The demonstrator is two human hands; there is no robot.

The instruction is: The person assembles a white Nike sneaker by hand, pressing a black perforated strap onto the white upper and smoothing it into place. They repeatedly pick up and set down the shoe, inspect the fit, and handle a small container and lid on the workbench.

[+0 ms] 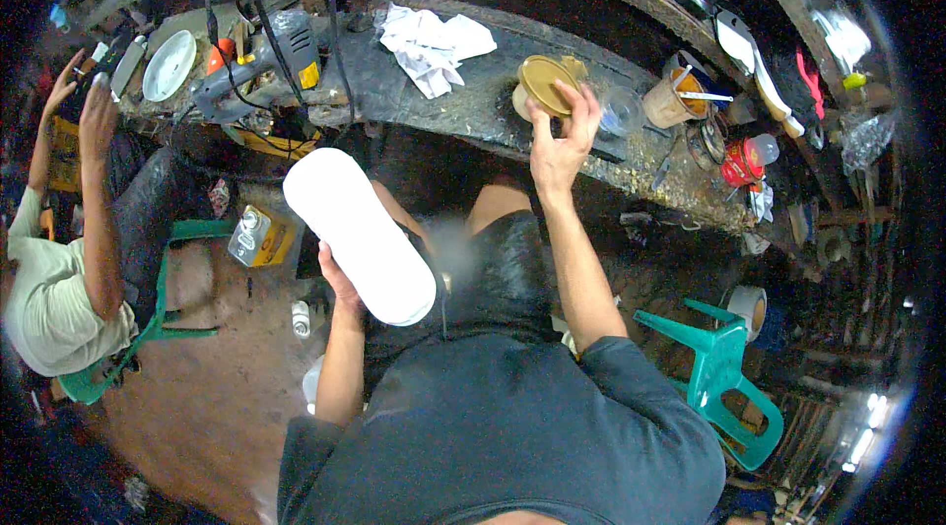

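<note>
My left hand (pixel 340 281) grips a long white piece (pixel 360 234) with rounded ends and a slight waist, tilted above my lap. It is so bright that its surface detail is lost. Only part of the hand shows at the piece's lower left edge. Out over the workbench (pixel 473 116), my right hand (pixel 562 151) has its thumb and fingers around a round mustard-yellow lid (pixel 545 84). The lid is tipped over a small pale tub (pixel 521 103), which it partly hides. Whether lid and tub touch, I cannot tell. A clear plastic container (pixel 621 111) stands right of that hand.
Crumpled white paper (pixel 434 44) lies on the bench, with a grey power tool (pixel 261 67) and a white oval dish (pixel 169 66) further left. A brush-filled tub (pixel 672 99) and a red container (pixel 741 163) stand right. Another person (pixel 69 289) sits left; a green chair (pixel 719 367) stands right.
</note>
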